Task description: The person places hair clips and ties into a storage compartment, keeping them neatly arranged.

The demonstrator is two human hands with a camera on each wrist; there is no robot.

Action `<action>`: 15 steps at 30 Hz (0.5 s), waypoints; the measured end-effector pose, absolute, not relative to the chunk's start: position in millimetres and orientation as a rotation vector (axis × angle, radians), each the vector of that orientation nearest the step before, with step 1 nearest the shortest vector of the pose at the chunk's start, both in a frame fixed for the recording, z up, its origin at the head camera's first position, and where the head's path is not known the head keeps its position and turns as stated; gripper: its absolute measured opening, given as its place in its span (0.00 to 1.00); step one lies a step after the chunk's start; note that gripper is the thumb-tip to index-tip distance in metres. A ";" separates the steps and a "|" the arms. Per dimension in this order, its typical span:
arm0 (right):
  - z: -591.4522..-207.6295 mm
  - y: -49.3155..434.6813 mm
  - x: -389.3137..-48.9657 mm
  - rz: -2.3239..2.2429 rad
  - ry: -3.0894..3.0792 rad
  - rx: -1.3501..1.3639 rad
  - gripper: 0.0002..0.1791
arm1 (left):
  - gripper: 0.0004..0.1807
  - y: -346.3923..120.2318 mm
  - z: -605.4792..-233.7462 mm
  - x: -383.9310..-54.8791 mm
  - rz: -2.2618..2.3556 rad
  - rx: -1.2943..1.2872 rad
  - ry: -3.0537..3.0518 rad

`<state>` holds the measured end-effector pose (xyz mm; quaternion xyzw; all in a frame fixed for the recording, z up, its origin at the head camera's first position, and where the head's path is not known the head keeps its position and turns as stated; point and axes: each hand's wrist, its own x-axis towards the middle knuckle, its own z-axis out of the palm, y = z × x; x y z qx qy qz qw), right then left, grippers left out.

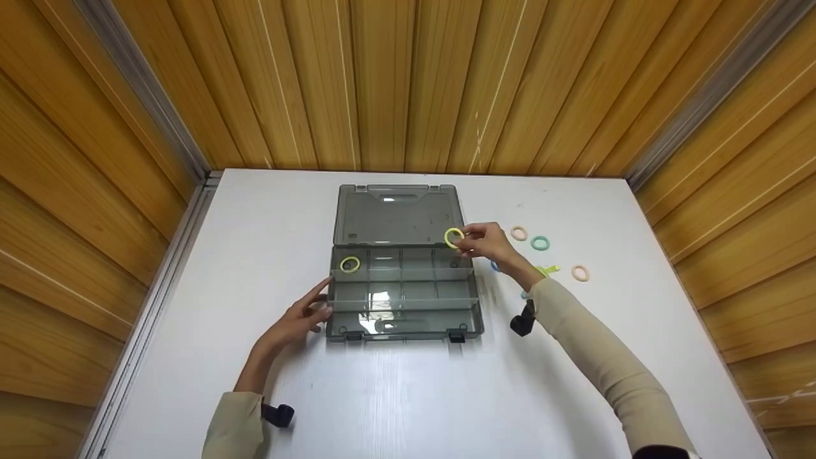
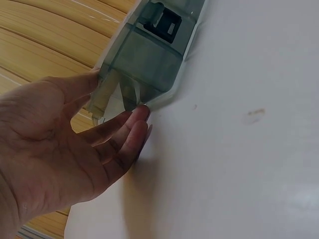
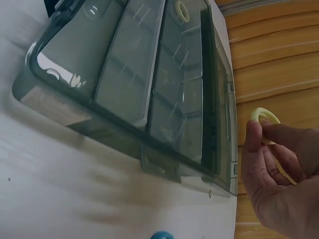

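A grey translucent compartment box (image 1: 417, 290) lies on the table with its lid (image 1: 398, 220) folded back. My right hand (image 1: 488, 244) pinches a yellow ring (image 1: 454, 238) between thumb and fingers, above the box's upper right corner. In the right wrist view that ring (image 3: 264, 115) stands out past the fingertips. Another yellow ring (image 1: 350, 264) sits in the far left compartment. My left hand (image 1: 299, 322) rests against the left side of the box; its fingers touch the side wall in the left wrist view (image 2: 129, 124).
Right of the box lie pink rings (image 1: 580, 273), a green ring (image 1: 540, 243), a blue ring (image 3: 162, 235) and a yellow-green piece (image 1: 549, 269), partly behind my right wrist. Two dividers run across the box. Wood-patterned walls (image 1: 382, 83) stand round the white table (image 1: 274, 223).
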<state>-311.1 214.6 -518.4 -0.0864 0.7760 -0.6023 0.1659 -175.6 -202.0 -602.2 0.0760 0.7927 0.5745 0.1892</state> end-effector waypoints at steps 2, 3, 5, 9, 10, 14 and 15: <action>-518.9 204.6 -309.8 -1.711 2.191 -0.268 0.19 | 0.37 -201.2 -602.1 -176.6 1.621 0.217 2.217; -518.5 199.2 -309.0 -1.701 2.193 -0.276 0.18 | 0.37 -200.9 -601.9 -177.1 1.622 0.211 2.213; -517.4 188.3 -307.7 -1.671 2.214 -0.285 0.19 | 0.37 -200.8 -601.2 -177.8 1.621 0.203 2.207; -516.4 167.4 -305.9 -1.606 2.272 -0.304 0.18 | 0.37 -201.4 -600.3 -178.2 1.623 0.202 2.201; -516.9 163.0 -305.7 -1.592 2.284 -0.312 0.19 | 0.37 -201.6 -600.4 -178.0 1.624 0.204 2.200; -520.5 147.3 -304.4 -1.541 2.317 -0.348 0.17 | 0.37 -202.5 -601.1 -177.0 1.624 0.198 2.201; -522.1 144.0 -304.0 -1.532 2.323 -0.356 0.17 | 0.37 -202.5 -601.2 -176.6 1.624 0.197 2.202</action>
